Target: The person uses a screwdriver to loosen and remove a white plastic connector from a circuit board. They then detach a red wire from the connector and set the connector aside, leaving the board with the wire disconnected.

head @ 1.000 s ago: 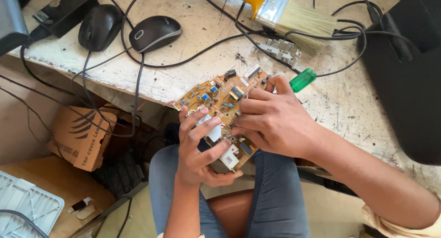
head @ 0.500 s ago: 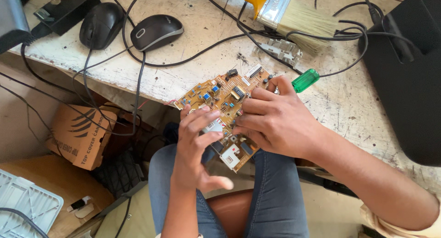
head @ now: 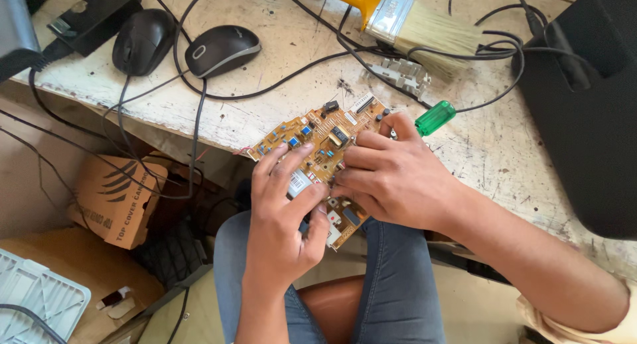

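An orange-brown circuit board (head: 312, 135) with blue and black parts rests half on the table edge, half over my lap. My left hand (head: 285, 218) grips its lower part, thumb and fingers pinching a component near the middle. My right hand (head: 391, 175) lies over the board's right side, fingers curled on it. A screwdriver with a green handle (head: 435, 118) pokes out from behind my right hand; I cannot tell whether that hand grips it.
On the worn white table (head: 504, 151) lie two black mice (head: 222, 49), a black adapter (head: 93, 19), tangled cables, a yellow-handled paintbrush (head: 405, 22) and a white plastic connector (head: 401, 75). A black case (head: 584, 98) stands at right. A cardboard box (head: 116, 198) sits below left.
My left hand's thumb and fingers have closed in on the middle of the board. The board and my right hand have stayed nearly still.
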